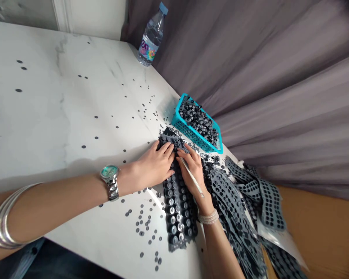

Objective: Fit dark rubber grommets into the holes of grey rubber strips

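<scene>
Silver bangles (2, 219) circle your left forearm, with a steel wristwatch (109, 176) nearer the wrist. Your left hand (155, 164) lies flat, fingers together, pressing on a dark perforated strip (178, 205) studded with shiny rounds, which sits on the white marble table (61, 116). Your right hand (193, 168), a beaded bracelet (208, 217) at its wrist, rests on the strip's far edge, pinching a slim white stick (192, 177) like a pen. The strip looks soft, light and floppy, so keep it pinned and lift it by its plain border. Loose dark discs (142, 223) look tiny and easily flicked away. Just beyond, a teal plastic basket (189, 133) holds a heap of dark pieces (197, 118), and more strips (250, 193) drape past the table's edge.
</scene>
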Available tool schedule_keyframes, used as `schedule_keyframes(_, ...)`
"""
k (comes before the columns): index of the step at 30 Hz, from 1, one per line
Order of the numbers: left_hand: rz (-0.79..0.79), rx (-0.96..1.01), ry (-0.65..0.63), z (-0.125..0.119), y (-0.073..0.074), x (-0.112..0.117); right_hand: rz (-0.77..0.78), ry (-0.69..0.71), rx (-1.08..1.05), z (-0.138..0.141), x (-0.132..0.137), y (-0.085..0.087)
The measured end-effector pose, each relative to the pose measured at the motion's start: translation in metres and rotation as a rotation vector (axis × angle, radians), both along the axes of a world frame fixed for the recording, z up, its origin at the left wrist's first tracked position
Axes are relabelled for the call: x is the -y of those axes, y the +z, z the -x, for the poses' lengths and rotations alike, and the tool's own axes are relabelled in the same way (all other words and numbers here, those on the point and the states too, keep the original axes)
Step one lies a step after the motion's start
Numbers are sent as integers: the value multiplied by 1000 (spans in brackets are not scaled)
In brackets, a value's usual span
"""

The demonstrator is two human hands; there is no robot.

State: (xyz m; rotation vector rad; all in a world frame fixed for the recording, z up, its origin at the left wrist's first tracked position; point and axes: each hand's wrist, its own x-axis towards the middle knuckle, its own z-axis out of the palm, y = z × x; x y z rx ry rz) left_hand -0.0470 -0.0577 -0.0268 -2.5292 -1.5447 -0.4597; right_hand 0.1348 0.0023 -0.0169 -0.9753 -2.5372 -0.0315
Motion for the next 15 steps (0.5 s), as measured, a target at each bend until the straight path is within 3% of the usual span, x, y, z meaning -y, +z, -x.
schedule_keyframes(7,40,3,12,0,-1,-1,-68,138,154,1,-13,6)
schedule_keyframes(13,54,9,9,1,3,1,-73,-255,-122,-16,-25,2)
schedule_keyframes(15,61,4,12,2,5,1,-24,-289,-152,-21,-22,3)
